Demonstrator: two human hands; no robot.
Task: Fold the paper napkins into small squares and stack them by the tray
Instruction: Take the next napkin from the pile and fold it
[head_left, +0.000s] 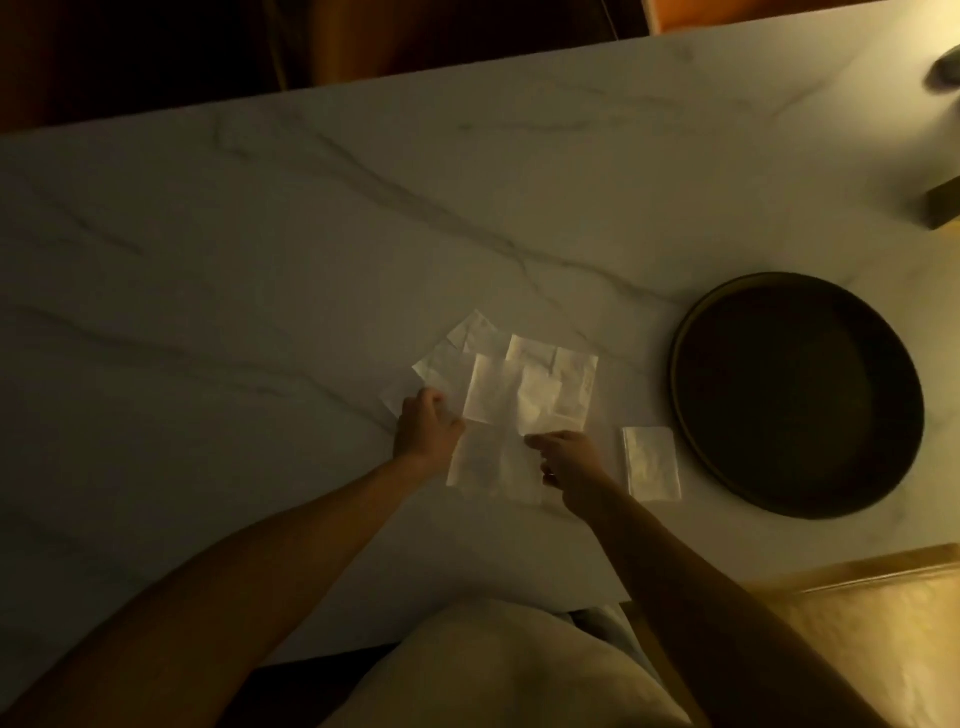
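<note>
Several unfolded white paper napkins (524, 395) lie overlapping in the middle of the marble table. The nearest napkin (491, 462) lies flat between my hands. My left hand (426, 428) rests with curled fingers on the left edge of the pile. My right hand (563, 460) pinches the nearest napkin at its upper right part. A folded napkin square (650, 462) lies to the right, close beside the round dark tray (685, 374). The tray holds nothing.
The white marble table (260, 312) stretches wide to the left and back. A dark box corner (943, 205) and a blurred grey object (945, 73) sit at the far right. A wooden chair seat (831, 623) shows below the table's right edge.
</note>
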